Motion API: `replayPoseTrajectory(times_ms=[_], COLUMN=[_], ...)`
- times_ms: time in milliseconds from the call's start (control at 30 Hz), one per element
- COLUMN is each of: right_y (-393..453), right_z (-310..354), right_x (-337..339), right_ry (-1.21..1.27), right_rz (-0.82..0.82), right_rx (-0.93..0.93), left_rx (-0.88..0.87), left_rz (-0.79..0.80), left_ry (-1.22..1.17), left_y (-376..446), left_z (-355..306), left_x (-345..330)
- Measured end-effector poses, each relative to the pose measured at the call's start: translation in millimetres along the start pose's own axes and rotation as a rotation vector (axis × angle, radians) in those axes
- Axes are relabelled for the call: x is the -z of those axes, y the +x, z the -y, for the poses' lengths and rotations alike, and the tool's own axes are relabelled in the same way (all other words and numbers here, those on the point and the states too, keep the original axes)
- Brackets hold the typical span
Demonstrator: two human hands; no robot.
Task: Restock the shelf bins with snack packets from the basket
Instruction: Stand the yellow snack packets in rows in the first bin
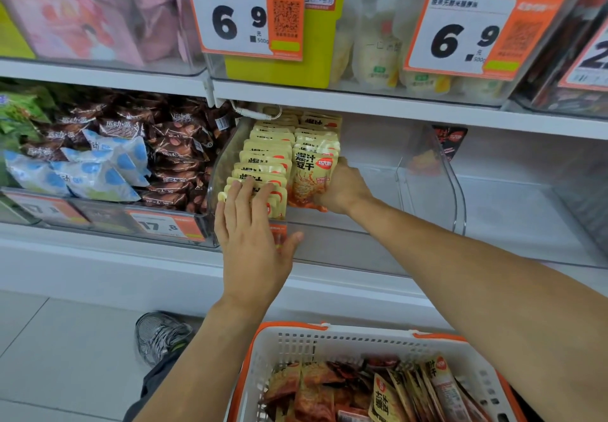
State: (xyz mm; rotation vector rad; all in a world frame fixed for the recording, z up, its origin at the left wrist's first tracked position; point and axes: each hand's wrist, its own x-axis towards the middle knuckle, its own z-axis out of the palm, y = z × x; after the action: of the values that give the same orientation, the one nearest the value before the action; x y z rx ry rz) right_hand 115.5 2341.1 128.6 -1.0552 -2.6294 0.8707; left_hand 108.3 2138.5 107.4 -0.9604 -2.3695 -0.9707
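Yellow snack packets (pixel 263 161) stand in two rows inside a clear bin (pixel 427 171) on the shelf (pixel 329 105). The left hand (pixel 253 234) lies flat, fingers straight, on the front of the left row. The right hand (pixel 342 188) grips the front packet (pixel 312 175) of the right row. Below, a white basket (pixel 296 342) holds more packets.

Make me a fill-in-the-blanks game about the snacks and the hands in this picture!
1. The right hand holds a stack of ____ packets in the clear bin.
2. The left hand presses flat on the ____ row of packets.
3. The basket has an ____ rim.
4. The two big price signs both say ____.

Missing words: yellow; left; orange; 6.9
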Motion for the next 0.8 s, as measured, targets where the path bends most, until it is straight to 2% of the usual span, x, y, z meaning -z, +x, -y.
replayPoseTrajectory(times_ms=[300, 367, 433, 533, 600, 633, 700, 800], right_y=[-10.0, -28.8, -49.9, -102.3, -149.0, -168.7, -204.5, -238.7], right_z=[6.5, 11.1, 8.0, -11.9, -33.1, -46.2, -82.8, -152.0], right_x=[34.2, 54.2, 72.9, 95.2, 100.2, 95.8, 73.9, 23.3], right_ry=[-0.231, -0.271, -0.268, -0.021, 0.109, 0.143, 0.179, 0.153], right_rz=[0.214, 0.168, 0.034, -0.164, -0.202, -0.198, -0.135, 0.055], right_rx=[-0.027, -0.007, 0.109, 0.359, 0.457, 0.469, 0.426, 0.217], left_rx=[-0.016, -0.024, -0.012, -0.025, -0.056, -0.054, -0.016, -0.076], left_rz=[0.014, 0.016, -0.003, -0.101, -0.146, -0.107, 0.123, 0.572], left_ry=[0.031, 0.063, 0.073, -0.042, -0.162, -0.221, -0.302, -0.128], left_y=[-2.1, -3.8, -6.0, -18.4, -41.1, -55.0, -95.5, -168.6], left_z=[-0.9, -2.0, -6.4, -25.7, -42.5, -49.6, -59.3, -61.9], left_x=[0.5, 1.5, 3.4, 6.8, 2.6, -1.1, -20.7, -56.5])
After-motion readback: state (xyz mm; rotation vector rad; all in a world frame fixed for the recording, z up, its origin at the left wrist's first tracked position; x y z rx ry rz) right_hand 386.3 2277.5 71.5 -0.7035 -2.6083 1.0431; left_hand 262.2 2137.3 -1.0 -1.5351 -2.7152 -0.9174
